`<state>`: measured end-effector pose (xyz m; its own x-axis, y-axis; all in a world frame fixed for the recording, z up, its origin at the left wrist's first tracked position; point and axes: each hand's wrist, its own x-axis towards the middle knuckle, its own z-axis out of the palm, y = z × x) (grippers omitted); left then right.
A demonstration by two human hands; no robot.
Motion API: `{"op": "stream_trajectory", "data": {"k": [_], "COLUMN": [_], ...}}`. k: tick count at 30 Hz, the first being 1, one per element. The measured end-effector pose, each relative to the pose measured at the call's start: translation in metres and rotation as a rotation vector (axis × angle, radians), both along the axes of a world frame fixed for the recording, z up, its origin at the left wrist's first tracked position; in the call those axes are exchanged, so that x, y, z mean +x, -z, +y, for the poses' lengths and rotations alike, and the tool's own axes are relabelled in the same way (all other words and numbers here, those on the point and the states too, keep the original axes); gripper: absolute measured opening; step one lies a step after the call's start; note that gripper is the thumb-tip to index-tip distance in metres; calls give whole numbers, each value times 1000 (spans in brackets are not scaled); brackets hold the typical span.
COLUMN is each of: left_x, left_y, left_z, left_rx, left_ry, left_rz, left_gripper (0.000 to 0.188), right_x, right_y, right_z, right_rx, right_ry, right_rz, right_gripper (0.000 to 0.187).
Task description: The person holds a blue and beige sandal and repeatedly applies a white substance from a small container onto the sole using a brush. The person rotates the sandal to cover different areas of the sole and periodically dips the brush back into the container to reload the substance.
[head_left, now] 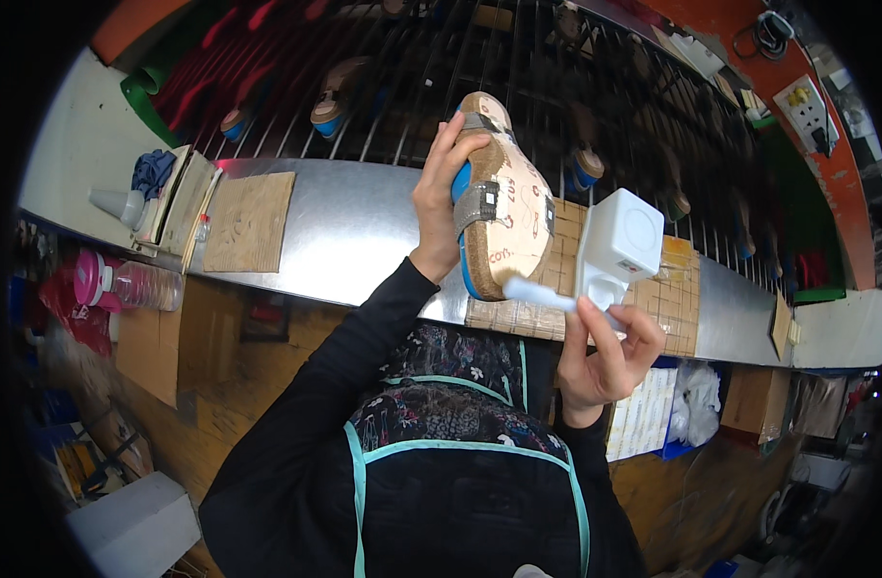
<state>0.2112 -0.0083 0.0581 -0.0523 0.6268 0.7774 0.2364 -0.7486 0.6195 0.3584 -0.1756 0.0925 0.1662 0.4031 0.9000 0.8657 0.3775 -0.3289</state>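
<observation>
My left hand (445, 197) is wrapped round a sandal upper on a blue shoe last (518, 217), its underside facing up. That underside shows a pale insole board with red markings, a brown cork-like edge and grey straps folded over it. Between the fingertips of my right hand (609, 361) is a brush (542, 294) with a pale handle. Its bristles are at the near end of the insole board; I cannot tell whether they touch. Just beyond my right hand stands a white plastic dispenser bottle (622, 236) with a small cup at its base.
A metal bench (344, 217) runs across, with a taped board (686, 308) under the dispenser and a wooden board (248, 222) at left. Behind it is a rack of metal rods (383, 106) carrying several lasts. A pink-lidded bottle (142, 284) is at lower left.
</observation>
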Motion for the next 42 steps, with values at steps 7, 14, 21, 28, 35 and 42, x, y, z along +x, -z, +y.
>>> {"op": "stream_trajectory", "data": {"k": [7,14,21,28,35,42], "left_x": [6,15,10,4,10,1], "left_y": [1,3,4,4,12,11], "left_z": [-2,-10,-15,-23,-31,-31], "left_rx": [-71,-136,-288,-436,-604,-877], "left_ry": [209,428,661,872,1086,1179], "left_rz": [-104,-236,-300,-356,-616,-776], "left_gripper": [53,53,62,63,70,77], "right_x": [7,4,5,7,5,22], "right_y": [-17,-16,-9,-3,5,32], "right_z": [-5,-17,-14,-11,-7,-9], "right_rx": [-41,-46,-23,-18,-3,-89], "right_ry": [-178,-136,-16,-79,-150,-151], "right_rz": [-47,-175,-125,-63,-5,184], "right_gripper": [39,42,39,40,36,29]}}
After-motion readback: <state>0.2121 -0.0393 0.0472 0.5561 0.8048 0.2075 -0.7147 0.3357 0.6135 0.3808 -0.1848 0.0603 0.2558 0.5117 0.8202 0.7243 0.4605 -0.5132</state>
